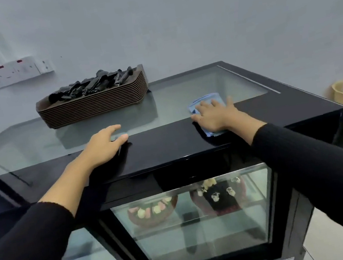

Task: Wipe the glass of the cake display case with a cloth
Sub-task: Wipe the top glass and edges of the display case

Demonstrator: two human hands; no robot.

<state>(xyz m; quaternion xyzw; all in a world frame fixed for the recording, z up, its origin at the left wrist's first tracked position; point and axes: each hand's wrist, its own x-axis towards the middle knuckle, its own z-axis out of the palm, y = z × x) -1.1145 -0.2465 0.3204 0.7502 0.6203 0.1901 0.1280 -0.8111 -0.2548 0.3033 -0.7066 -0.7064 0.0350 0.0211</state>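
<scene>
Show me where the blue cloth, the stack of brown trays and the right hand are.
blue cloth (205,98): head view, its far edge beyond the fingers.
stack of brown trays (95,106): head view, its front side.
right hand (216,116): head view, the back of the hand.

Black ribbed long sleeves (320,164) cover both forearms.

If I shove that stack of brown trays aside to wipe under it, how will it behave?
The stack of brown trays probably slides easily on the smooth glass top. Nested and low, it seems unlikely to tip. The loose black pieces piled on top may shift or spill.
</scene>
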